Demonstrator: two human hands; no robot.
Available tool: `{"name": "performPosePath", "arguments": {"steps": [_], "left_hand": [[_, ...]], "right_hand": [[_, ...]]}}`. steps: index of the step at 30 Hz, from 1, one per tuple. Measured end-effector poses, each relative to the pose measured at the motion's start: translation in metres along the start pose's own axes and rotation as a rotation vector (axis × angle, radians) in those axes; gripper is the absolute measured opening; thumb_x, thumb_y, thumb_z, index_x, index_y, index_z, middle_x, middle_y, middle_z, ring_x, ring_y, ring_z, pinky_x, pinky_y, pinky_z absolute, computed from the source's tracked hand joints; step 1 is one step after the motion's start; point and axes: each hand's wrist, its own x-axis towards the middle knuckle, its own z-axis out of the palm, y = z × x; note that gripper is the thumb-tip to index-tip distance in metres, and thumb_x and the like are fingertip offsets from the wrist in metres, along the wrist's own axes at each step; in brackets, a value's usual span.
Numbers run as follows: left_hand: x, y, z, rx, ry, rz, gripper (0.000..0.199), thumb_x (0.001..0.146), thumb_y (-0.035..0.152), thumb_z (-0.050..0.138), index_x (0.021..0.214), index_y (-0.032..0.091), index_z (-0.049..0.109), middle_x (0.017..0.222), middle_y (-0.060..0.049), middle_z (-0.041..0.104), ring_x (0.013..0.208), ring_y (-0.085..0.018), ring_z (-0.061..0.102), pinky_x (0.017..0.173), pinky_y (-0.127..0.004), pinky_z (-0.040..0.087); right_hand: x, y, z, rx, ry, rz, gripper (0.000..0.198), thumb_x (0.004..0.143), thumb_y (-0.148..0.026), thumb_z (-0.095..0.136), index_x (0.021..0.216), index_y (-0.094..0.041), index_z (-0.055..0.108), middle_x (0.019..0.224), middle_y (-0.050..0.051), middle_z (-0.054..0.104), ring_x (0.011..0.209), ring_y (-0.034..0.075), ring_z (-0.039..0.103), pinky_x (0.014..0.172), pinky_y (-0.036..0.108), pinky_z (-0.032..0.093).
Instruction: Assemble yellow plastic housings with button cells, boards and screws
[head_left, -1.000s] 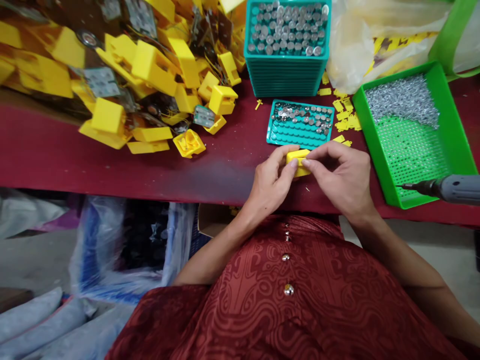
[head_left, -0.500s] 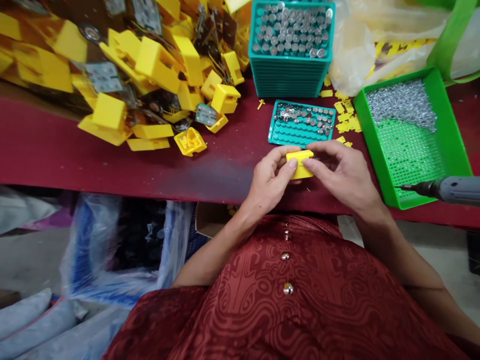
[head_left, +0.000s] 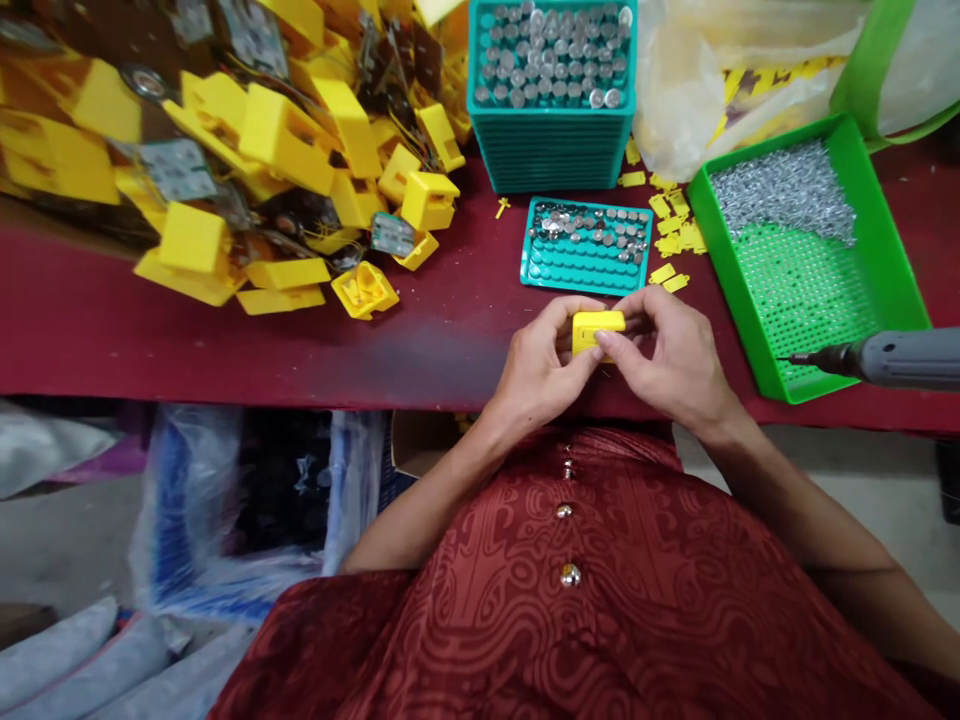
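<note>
A small yellow plastic case (head_left: pixel 598 322) is held up between both hands, close to the table's front edge. My left hand (head_left: pixel 541 358) closes on its left side, thumb along the lower part. From the right, my right hand (head_left: pixel 666 352) grips it too, with the thumb pressed on the near face. Fingers hide the case's underside and back. Just beyond the hands lies a teal tray (head_left: pixel 574 272) partly filled with small round silver pieces. Small flat yellow parts (head_left: pixel 679 236) are scattered to the right of that tray.
A stack of teal trays (head_left: pixel 553 150) stands behind. A heap of yellow cases with wires and circuit boards (head_left: pixel 289 135) covers the back left. At right is a green bin (head_left: pixel 904 255) of screws (head_left: pixel 780 190), with a grey power screwdriver (head_left: pixel 907 358) reaching over it.
The yellow case has been turned in my fingers, so a different face shows. My right thumb has slid lower and left on it. The whole view has shifted slightly.
</note>
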Motion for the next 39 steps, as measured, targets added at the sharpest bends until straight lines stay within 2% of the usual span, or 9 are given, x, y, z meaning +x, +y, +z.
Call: {"name": "performPosePath", "arguments": {"steps": [5, 9, 13, 17, 20, 25, 29, 34, 39], "left_hand": [[0.001, 0.01, 0.003, -0.032, -0.088, -0.052, 0.046, 0.082, 0.042, 0.087, 0.117, 0.02, 0.068, 0.108, -0.005, 0.081, 0.093, -0.017, 0.076, 0.08, -0.027, 0.062], [-0.003, 0.017, -0.001, -0.044, -0.158, -0.046, 0.034, 0.093, 0.04, 0.077, 0.119, 0.019, 0.071, 0.118, -0.007, 0.081, 0.102, -0.019, 0.076, 0.091, -0.03, 0.062], [-0.006, 0.016, -0.003, 0.028, -0.098, -0.03, 0.03, 0.099, 0.042, 0.07, 0.119, 0.019, 0.073, 0.113, -0.006, 0.082, 0.097, -0.017, 0.075, 0.087, -0.028, 0.061], [-0.006, 0.012, -0.002, -0.105, -0.057, -0.156, 0.037, 0.097, 0.049, 0.073, 0.119, 0.019, 0.07, 0.114, -0.008, 0.082, 0.095, -0.018, 0.079, 0.074, -0.027, 0.064], [-0.006, 0.01, -0.001, -0.167, -0.035, -0.209, 0.04, 0.095, 0.049, 0.076, 0.119, 0.019, 0.069, 0.113, -0.009, 0.082, 0.095, -0.019, 0.08, 0.069, -0.026, 0.066], [-0.005, 0.011, 0.002, -0.157, -0.011, -0.225, 0.033, 0.096, 0.043, 0.074, 0.118, 0.019, 0.069, 0.117, -0.009, 0.081, 0.096, -0.018, 0.08, 0.07, -0.024, 0.067], [-0.005, 0.014, 0.004, -0.12, -0.004, -0.244, 0.03, 0.097, 0.04, 0.073, 0.117, 0.018, 0.07, 0.115, -0.009, 0.081, 0.096, -0.018, 0.079, 0.07, -0.024, 0.067], [-0.005, 0.013, 0.006, -0.085, 0.001, -0.207, 0.031, 0.096, 0.041, 0.074, 0.116, 0.018, 0.069, 0.114, -0.009, 0.081, 0.094, -0.018, 0.077, 0.071, -0.025, 0.065], [-0.005, 0.006, 0.006, -0.085, -0.02, -0.165, 0.042, 0.086, 0.043, 0.084, 0.115, 0.018, 0.067, 0.109, -0.007, 0.081, 0.095, -0.018, 0.077, 0.082, -0.028, 0.065]], "right_hand": [[0.0, 0.009, -0.012, 0.177, -0.076, 0.136, 0.033, 0.074, -0.047, 0.077, 0.086, -0.019, 0.064, 0.081, 0.003, 0.072, 0.069, 0.014, 0.064, 0.062, 0.028, 0.052], [-0.002, 0.009, -0.018, 0.21, -0.119, 0.17, 0.035, 0.072, -0.047, 0.08, 0.084, -0.018, 0.065, 0.078, 0.002, 0.07, 0.065, 0.011, 0.06, 0.06, 0.026, 0.05], [-0.004, 0.007, -0.016, 0.193, -0.102, 0.12, 0.036, 0.075, -0.048, 0.083, 0.085, -0.018, 0.066, 0.08, 0.002, 0.07, 0.067, 0.011, 0.059, 0.061, 0.026, 0.049], [-0.001, 0.011, -0.015, 0.326, -0.161, 0.12, 0.048, 0.078, -0.062, 0.085, 0.089, -0.018, 0.07, 0.084, 0.003, 0.072, 0.072, 0.012, 0.062, 0.065, 0.026, 0.054], [0.001, 0.015, -0.019, 0.378, -0.2, 0.099, 0.044, 0.087, -0.061, 0.078, 0.09, -0.017, 0.074, 0.087, 0.004, 0.074, 0.075, 0.012, 0.064, 0.072, 0.028, 0.058], [-0.001, 0.019, -0.019, 0.305, -0.158, 0.101, 0.034, 0.085, -0.049, 0.08, 0.096, -0.017, 0.078, 0.095, 0.007, 0.077, 0.083, 0.015, 0.068, 0.076, 0.03, 0.061], [-0.001, 0.02, -0.016, 0.306, -0.157, 0.125, 0.032, 0.082, -0.044, 0.078, 0.098, -0.016, 0.077, 0.094, 0.007, 0.078, 0.082, 0.015, 0.069, 0.073, 0.03, 0.061], [-0.001, 0.019, -0.016, 0.312, -0.163, 0.165, 0.032, 0.078, -0.044, 0.081, 0.095, -0.017, 0.074, 0.09, 0.005, 0.077, 0.078, 0.015, 0.068, 0.071, 0.029, 0.06], [-0.002, 0.017, -0.018, 0.294, -0.179, 0.19, 0.044, 0.076, -0.053, 0.087, 0.096, -0.016, 0.073, 0.089, 0.006, 0.073, 0.078, 0.015, 0.066, 0.071, 0.03, 0.06]]}}
